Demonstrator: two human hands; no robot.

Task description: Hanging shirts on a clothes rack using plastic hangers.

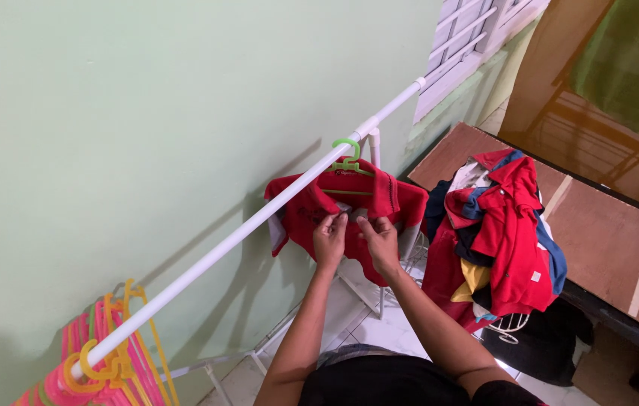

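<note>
Your left hand [329, 239] and right hand [379, 239] pinch the front placket of the red polo shirt [379, 197], hung on a green hanger [348, 156] from the white rail [244, 225]. You appear to be buttoning it; next, align button and hole.

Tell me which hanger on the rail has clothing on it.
The green hanger, hooked high on the white rail, carries the red shirt both hands are touching. The pink, orange and yellow hangers bunched at the rail's lower end hang bare.
</note>
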